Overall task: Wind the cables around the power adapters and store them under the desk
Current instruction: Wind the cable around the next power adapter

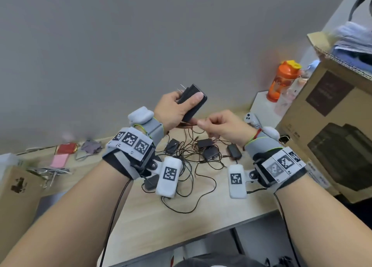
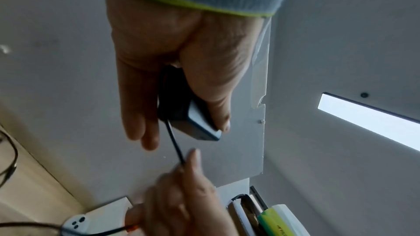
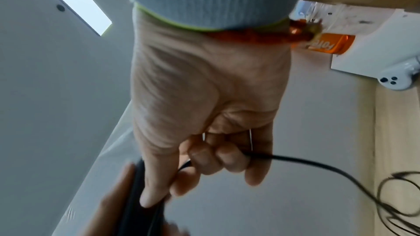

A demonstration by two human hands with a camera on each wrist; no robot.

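My left hand grips a black power adapter above the desk, thumb across its face, its prongs pointing up and left. The left wrist view shows the same adapter between thumb and fingers, with its thin black cable leaving the bottom end. My right hand pinches that cable just right of the adapter; in the right wrist view the cable runs through its curled fingers and trails to the desk. Several more black adapters lie in a tangle of cables on the desk below.
The light wooden desk meets a grey wall. At the right stand a large cardboard box, an orange bottle and a white controller. At the left lie a red case, pink notes and a small carton.
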